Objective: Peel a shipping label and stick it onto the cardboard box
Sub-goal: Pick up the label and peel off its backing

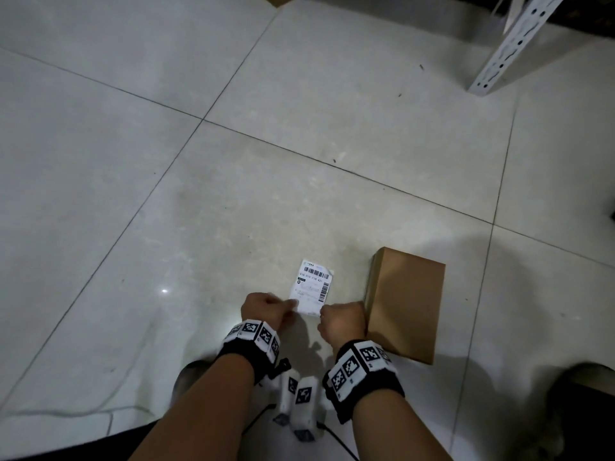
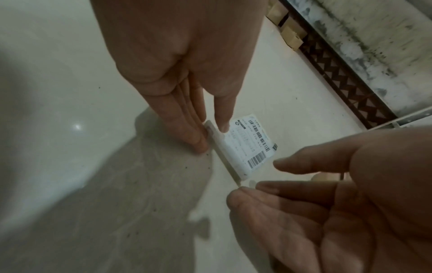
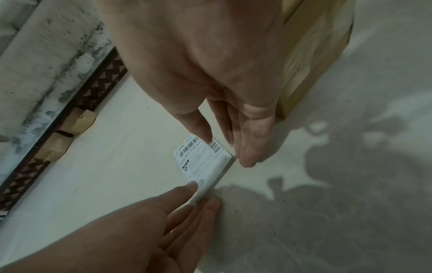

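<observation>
White paper, the shipping label point(image 1: 311, 287) sits low over the pale tiled floor point(image 1: 166, 161), printed face up, just left of the cardboard box point(image 1: 406, 304). The left hand point(image 1: 266, 309) pinches the label's near left corner between thumb and fingers point(image 2: 187, 129). The right hand point(image 1: 342, 319) pinches its near right corner, thumb on the barcode side, knuckles close beside the box. A white perforated metal rack leg point(image 1: 509, 48) stands well apart, far right.
</observation>
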